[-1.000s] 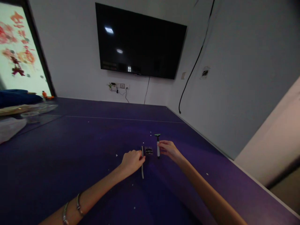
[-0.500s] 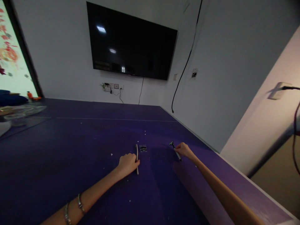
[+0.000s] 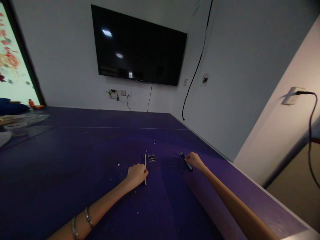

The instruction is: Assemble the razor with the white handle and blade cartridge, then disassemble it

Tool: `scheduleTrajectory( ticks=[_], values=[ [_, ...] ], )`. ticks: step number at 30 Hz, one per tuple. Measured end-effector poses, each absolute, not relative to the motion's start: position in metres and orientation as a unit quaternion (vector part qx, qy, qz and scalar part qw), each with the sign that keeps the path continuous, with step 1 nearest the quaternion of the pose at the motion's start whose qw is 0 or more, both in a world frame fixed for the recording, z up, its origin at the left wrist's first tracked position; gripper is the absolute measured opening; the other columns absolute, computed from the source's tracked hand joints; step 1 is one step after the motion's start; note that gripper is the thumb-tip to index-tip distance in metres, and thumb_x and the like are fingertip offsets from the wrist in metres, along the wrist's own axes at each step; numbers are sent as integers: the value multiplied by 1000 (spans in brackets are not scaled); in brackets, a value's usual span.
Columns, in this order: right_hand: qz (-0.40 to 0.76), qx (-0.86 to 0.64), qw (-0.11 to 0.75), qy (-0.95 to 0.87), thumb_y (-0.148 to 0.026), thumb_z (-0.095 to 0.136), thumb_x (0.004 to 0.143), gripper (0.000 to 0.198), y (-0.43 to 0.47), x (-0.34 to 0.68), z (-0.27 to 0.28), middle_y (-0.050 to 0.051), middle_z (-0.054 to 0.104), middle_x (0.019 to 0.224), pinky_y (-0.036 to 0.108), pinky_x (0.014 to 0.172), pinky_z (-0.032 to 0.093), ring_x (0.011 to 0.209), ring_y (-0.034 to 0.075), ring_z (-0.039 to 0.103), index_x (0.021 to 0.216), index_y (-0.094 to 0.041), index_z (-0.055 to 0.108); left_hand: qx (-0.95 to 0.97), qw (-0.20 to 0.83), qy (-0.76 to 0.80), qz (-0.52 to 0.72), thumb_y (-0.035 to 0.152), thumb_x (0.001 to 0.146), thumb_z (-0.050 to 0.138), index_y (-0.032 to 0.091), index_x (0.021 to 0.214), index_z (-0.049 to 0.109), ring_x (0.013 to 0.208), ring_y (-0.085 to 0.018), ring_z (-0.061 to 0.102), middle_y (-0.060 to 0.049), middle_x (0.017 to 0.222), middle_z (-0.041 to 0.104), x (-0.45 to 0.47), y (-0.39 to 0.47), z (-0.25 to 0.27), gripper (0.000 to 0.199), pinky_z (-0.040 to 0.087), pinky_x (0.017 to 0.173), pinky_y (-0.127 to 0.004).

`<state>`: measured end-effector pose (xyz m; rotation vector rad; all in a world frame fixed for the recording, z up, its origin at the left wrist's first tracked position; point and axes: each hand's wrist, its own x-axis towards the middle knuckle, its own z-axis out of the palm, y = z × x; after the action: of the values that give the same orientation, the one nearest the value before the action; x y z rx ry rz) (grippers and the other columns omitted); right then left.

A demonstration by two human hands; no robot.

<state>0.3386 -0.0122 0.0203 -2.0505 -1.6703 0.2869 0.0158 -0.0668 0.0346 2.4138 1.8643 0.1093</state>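
My left hand (image 3: 136, 175) is closed around a thin pale toothbrush (image 3: 145, 161). Its dark-bristled head points away from me, and the handle's lower end shows below my thumb. Just right of the brush head lies a small clear-and-black pack (image 3: 152, 158) on the purple surface; what it contains is too small to tell. Farther right, my right hand (image 3: 195, 160) pinches a dark razor (image 3: 189, 166) by the upper part of its handle. The razor slants, head at far left and handle end toward me, low over or touching the surface.
Small white bits are scattered over the purple tabletop (image 3: 87, 160). Plastic wrapping (image 3: 32, 119) and a blue item (image 3: 13, 108) lie at the far left. A black cable (image 3: 200, 60) hangs by the right wall, and a television (image 3: 140, 46) is mounted ahead.
The view has shifted slightly. My left hand still grips the toothbrush and my right hand the razor; the razor stays in nearly the same place.
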Motion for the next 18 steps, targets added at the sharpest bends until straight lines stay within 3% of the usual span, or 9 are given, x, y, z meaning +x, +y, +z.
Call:
scheduleTrajectory(
  ticks=[4, 8, 10, 12, 14, 18],
  values=[
    [92, -732, 262, -622, -8, 57, 55, 15, -16, 334, 27, 5, 59, 46, 23, 51, 36, 55, 18, 60, 43, -17, 60, 790, 43, 610, 44, 30, 84, 37, 16, 87, 66, 85, -23, 64, -10, 90, 68, 13, -66, 34, 33, 48, 70, -32],
    [90, -688, 317, -647, -11, 57, 62, 16, -20, 306, 35, 7, 68, 73, 24, 62, 42, 74, 20, 63, 71, -18, 70, 788, 39, 612, 54, 31, 85, 35, 16, 86, 66, 86, -23, 64, -9, 90, 68, 18, -71, 42, 35, 47, 72, -31],
    [129, -651, 353, -660, -19, 59, 66, 21, -25, 280, 36, 5, 68, 78, 24, 64, 46, 73, 17, 62, 85, -18, 69, 791, 36, 608, 61, 32, 86, 34, 16, 87, 66, 85, -23, 64, -9, 90, 68, 25, -75, 49, 36, 46, 72, -31],
    [304, -578, 450, -609, -25, 64, 65, 27, -33, 250, 38, 5, 66, 73, 26, 58, 49, 66, 17, 61, 90, -17, 66, 796, 27, 600, 68, 32, 86, 34, 16, 88, 66, 84, -24, 64, -10, 90, 68, 33, -81, 55, 36, 46, 72, -33],
    [455, -516, 495, -531, -27, 68, 63, 31, -42, 222, 41, 3, 64, 73, 28, 58, 51, 64, 15, 61, 91, -17, 64, 804, 15, 589, 77, 31, 86, 34, 16, 90, 65, 84, -25, 64, -11, 88, 68, 41, -87, 61, 34, 46, 71, -35],
    [592, -457, 510, -424, -26, 71, 62, 31, -58, 188, 47, 4, 64, 75, 27, 60, 51, 63, 13, 62, 89, -16, 60, 819, -5, 566, 95, 29, 87, 34, 15, 93, 63, 82, -27, 65, -13, 85, 68, 51, -95, 64, 33, 47, 69, -37]
  ],
)
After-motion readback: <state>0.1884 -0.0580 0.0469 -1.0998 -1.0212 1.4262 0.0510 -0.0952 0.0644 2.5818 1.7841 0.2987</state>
